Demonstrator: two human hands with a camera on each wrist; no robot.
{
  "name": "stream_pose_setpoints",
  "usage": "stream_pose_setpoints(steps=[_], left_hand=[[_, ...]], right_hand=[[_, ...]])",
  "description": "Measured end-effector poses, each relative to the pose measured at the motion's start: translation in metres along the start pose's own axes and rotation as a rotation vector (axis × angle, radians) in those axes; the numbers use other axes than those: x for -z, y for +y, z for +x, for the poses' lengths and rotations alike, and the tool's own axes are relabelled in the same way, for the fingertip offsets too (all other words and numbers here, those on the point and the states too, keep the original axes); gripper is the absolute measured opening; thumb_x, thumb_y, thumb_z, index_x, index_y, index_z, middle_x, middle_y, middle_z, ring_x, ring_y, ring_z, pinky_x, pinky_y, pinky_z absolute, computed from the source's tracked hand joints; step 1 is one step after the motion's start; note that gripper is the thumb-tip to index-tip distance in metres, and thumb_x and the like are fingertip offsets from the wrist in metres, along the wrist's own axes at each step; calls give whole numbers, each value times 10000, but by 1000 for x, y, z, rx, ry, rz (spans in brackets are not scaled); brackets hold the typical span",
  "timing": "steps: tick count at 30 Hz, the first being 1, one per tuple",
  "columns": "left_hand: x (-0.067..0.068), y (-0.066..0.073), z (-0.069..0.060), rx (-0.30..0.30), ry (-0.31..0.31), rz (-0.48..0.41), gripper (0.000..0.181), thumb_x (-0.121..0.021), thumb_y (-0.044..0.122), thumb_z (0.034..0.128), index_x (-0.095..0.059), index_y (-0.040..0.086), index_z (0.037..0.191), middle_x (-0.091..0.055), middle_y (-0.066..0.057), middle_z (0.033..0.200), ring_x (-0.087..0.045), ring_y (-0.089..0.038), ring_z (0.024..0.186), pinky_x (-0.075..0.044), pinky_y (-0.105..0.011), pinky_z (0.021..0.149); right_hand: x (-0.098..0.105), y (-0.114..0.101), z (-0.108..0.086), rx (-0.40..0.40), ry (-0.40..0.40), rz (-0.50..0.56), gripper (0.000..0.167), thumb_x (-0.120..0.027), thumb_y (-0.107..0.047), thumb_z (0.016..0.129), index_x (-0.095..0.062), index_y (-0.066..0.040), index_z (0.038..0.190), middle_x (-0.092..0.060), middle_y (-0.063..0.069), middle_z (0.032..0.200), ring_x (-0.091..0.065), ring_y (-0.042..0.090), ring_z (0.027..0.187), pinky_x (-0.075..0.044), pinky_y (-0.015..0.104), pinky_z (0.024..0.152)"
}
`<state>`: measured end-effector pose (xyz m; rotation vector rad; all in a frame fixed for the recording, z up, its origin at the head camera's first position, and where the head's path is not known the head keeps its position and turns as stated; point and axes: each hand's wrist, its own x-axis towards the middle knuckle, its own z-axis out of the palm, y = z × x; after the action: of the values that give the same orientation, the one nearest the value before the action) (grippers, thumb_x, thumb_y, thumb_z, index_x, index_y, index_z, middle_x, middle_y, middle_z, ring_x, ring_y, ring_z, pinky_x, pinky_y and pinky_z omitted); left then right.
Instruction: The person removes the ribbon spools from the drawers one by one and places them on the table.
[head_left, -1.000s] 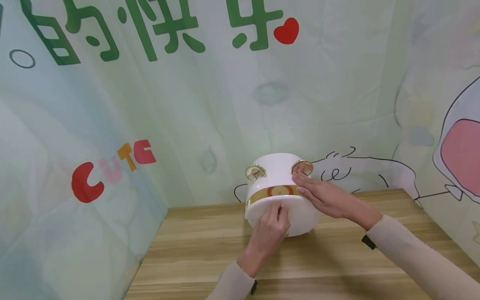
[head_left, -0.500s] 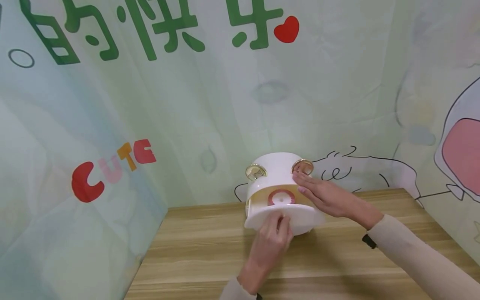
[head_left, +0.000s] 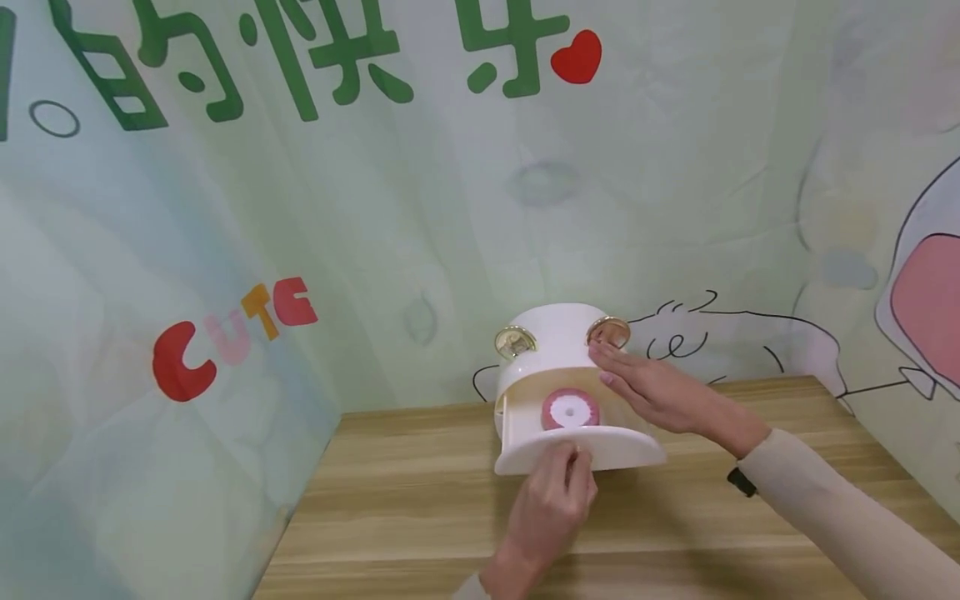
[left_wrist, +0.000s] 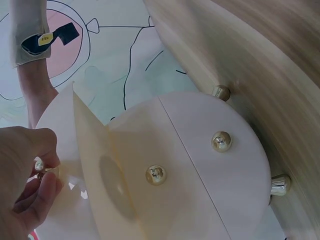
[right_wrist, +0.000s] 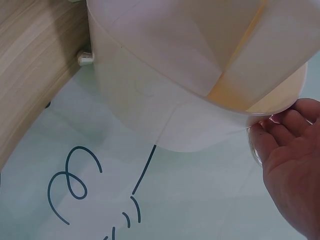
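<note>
A white rounded box (head_left: 558,329) with gold ear-shaped trims stands on the wooden table, its upper drawer (head_left: 626,448) pulled partly out. Within the drawer sits a round pink-and-white object (head_left: 570,411) with a hole at its centre. My left hand (head_left: 551,508) pinches the small gold knob (left_wrist: 40,167) on that drawer's front. With straight fingers, my right hand (head_left: 663,396) rests against the box's upper right side, by the right gold trim (head_left: 609,332). The left wrist view shows more drawer fronts below, with gold knobs (left_wrist: 156,175), and gold feet (left_wrist: 281,185).
Wood-grain tabletop (head_left: 390,492) spreads around the box. Close behind it hangs a printed pale green backdrop (head_left: 420,233), which also covers the left and right sides.
My left hand has drawn the upper drawer outward and down toward me, uncovering the pink-and-white object inside. The right hand has stayed on the box's side.
</note>
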<state>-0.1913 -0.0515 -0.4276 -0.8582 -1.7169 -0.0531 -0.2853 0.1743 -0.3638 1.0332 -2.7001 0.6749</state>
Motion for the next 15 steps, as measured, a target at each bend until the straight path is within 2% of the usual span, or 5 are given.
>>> stream_pose_setpoints(steps=[15], left_hand=[[11,11,-10,2,8,13,222,-517,57,966,-734,11,966,-629,-64,890,-609,-123,754,-573,-159,697]], right_hand=[[1,-2,-2,11,4,-15,553,-415,-331,1137,-389,-32,1602,-357,159,1683,-364,370,1566,-369,574,1224]])
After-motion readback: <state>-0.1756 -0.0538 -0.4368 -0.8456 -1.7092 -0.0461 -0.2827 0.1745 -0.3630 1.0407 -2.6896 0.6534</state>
